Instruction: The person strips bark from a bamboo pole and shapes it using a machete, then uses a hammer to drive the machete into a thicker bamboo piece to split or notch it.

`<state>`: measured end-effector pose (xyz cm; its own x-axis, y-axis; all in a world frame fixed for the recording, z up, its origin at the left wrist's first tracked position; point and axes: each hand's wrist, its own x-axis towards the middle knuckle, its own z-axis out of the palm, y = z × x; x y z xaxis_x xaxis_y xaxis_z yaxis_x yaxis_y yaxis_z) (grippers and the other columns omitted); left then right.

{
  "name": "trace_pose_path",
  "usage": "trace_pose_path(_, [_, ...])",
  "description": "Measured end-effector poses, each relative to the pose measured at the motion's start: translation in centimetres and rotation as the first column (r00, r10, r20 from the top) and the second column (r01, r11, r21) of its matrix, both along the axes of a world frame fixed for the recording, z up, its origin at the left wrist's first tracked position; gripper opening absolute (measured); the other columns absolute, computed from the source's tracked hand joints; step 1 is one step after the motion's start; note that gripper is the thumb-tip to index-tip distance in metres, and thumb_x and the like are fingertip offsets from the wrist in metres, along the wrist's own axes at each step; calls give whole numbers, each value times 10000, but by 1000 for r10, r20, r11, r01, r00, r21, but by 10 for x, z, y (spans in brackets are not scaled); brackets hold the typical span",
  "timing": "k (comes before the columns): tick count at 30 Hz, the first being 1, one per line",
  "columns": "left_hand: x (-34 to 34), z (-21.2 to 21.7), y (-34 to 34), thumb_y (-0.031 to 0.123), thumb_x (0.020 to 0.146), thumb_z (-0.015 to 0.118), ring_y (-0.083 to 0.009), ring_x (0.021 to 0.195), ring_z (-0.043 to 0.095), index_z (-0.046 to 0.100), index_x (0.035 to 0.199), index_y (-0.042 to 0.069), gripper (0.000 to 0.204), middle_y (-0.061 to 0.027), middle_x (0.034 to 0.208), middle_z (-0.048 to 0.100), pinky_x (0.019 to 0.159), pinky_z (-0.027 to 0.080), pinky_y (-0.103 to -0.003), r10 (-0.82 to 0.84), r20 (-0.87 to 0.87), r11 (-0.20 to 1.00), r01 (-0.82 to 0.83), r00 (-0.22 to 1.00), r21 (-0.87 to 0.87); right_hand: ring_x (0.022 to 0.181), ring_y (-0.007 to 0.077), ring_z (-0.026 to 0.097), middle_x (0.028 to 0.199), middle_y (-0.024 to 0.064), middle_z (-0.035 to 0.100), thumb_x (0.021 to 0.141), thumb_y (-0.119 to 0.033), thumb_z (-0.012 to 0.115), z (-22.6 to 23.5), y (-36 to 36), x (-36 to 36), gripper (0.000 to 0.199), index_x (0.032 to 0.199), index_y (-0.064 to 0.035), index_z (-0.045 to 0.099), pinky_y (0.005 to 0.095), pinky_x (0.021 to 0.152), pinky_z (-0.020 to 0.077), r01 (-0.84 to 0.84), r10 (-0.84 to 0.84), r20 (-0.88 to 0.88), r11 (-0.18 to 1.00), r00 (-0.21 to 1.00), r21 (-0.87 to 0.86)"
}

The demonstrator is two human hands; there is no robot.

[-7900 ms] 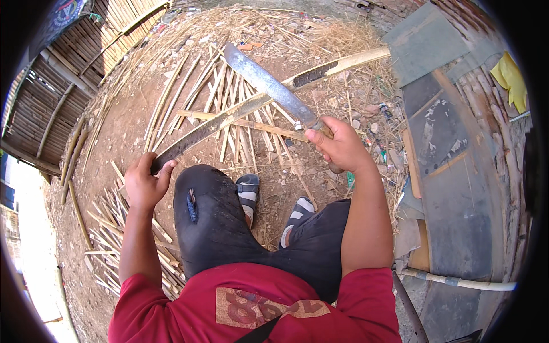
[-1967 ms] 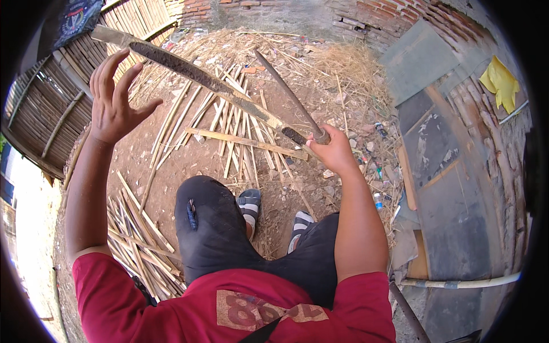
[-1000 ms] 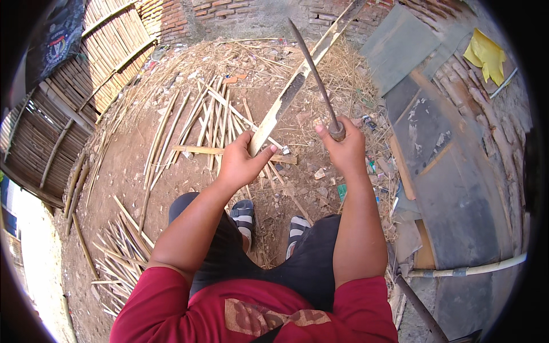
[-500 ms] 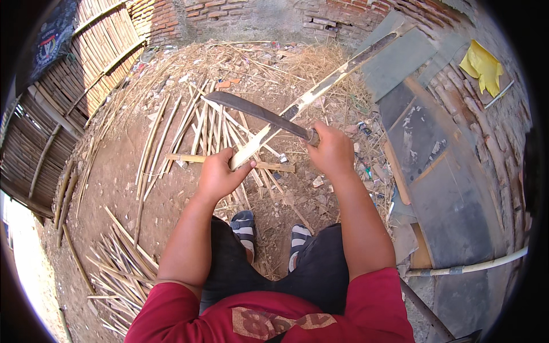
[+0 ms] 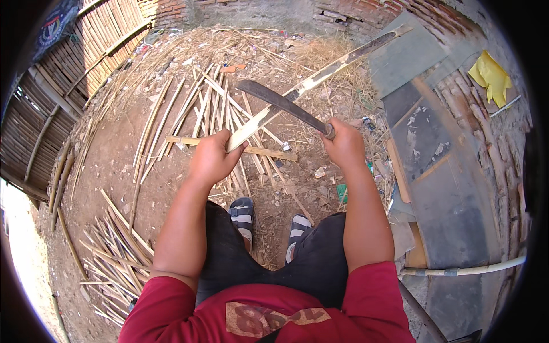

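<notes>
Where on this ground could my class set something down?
Bare dirt lies left of the loose sticks, beyond the lower-left stick pile. It is crowded past the left hand, where crossed sticks cover much ground.

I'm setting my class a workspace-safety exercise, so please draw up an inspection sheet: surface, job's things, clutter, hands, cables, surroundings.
Surface: earth ground, strewn with straw.
Job's things: long split bamboo piece; machete, blade crossing it in view, contact unclear.
Clutter: heap of thin strips at lower left; wooden slat on the ground.
Hands: left hand grips the bamboo's near end; right hand grips the machete's handle.
Cables: nothing seen.
Surroundings: brick wall ahead; bamboo-slat wall at left; dark panels at right.
</notes>
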<state>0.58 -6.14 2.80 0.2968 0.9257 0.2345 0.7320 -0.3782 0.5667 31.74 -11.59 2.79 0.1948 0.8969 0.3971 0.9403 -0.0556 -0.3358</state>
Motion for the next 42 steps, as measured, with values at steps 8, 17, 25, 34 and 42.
trace_pose_path(8, [10, 3, -7, 383, 892, 773, -388, 691, 673, 659, 838, -4, 407, -206, 732, 673, 650, 520, -459, -83, -43, 996, 81, 996, -48, 837, 389, 694, 828, 163, 688, 843, -287, 795, -8, -7, -10, 307, 1022, -92, 640, 509, 709, 536, -165, 162, 144, 986, 976, 10])
trace_pose_path(17, [17, -12, 0, 380, 888, 785, -375, 633, 644, 656, 831, 1, 404, -201, 682, 639, 607, 496, -454, -98, -7, 995, 97, 995, -38, 835, 393, 695, 852, 169, 702, 833, -206, 764, -13, -3, -10, 211, 960, -82, 649, 500, 712, 534, -186, 190, 72, 981, 979, -60])
trace_pose_path(25, [9, -5, 8, 340, 894, 796, -339, 560, 589, 639, 822, 0, 382, -186, 641, 613, 560, 456, -445, -110, -40, 992, 112, 993, 55, 829, 392, 696, 842, 151, 706, 832, -181, 767, -14, 3, 26, 209, 962, -80, 638, 508, 725, 534, 20, -27, -83, 997, 996, -79])
trace_pose_path(34, [20, 11, -5, 396, 897, 775, -407, 673, 656, 660, 882, 8, 405, -205, 711, 657, 646, 507, -483, -145, -127, 989, 143, 981, -21, 843, 391, 685, 860, 149, 684, 775, -198, 808, -15, 6, 18, 309, 1011, -89, 642, 508, 724, 529, 44, -47, -65, 998, 997, -42])
trace_pose_path(42, [7, -12, 5, 363, 879, 806, -359, 630, 617, 650, 878, 3, 392, -190, 702, 635, 615, 478, -462, -154, -106, 988, 149, 982, -50, 827, 374, 703, 834, 139, 710, 835, -234, 798, -22, 2, -1, 254, 975, -75, 659, 496, 718, 542, -186, 188, 156, 982, 970, -26])
